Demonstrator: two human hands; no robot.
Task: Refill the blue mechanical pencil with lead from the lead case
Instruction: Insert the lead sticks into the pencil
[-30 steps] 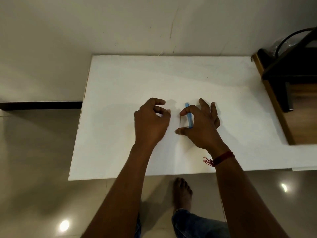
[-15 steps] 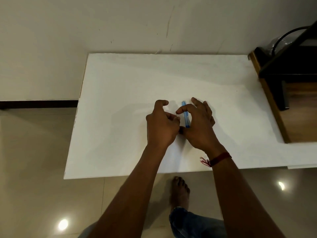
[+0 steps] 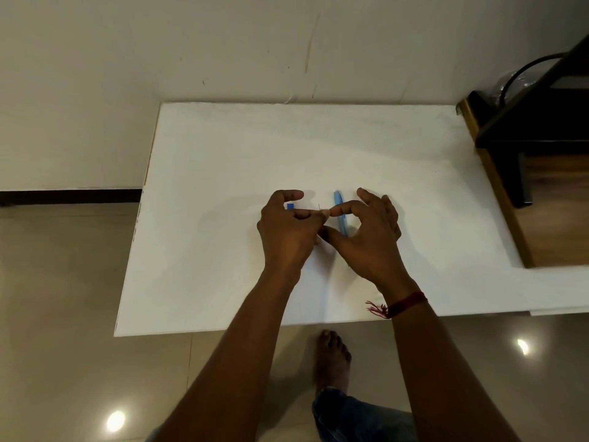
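Note:
The blue mechanical pencil (image 3: 339, 215) lies on the white table (image 3: 223, 173), pointing away from me, under the arch of my right hand (image 3: 369, 240). My left hand (image 3: 287, 234) has come up against it, so the left fingertips meet the right index finger and thumb. A thin dark lead (image 3: 319, 207) sticks up just above that meeting point, pinched there between the fingertips of both hands. A small blue piece (image 3: 290, 206) shows in the gap between my left index finger and thumb. A bit of something white (image 3: 318, 242) peeks out below the left hand; the lead case is not plainly visible.
The table stands against a cream wall, and its left and near edges drop to a tiled floor. A dark wooden stand (image 3: 522, 161) with a black cable borders the table's right side. My bare foot (image 3: 331, 352) is on the floor under the near edge.
My left hand has moved right until its fingertips touch my right hand's. The lead now juts above the joined fingertips, and the small blue piece has come into sight. The pencil has stayed put.

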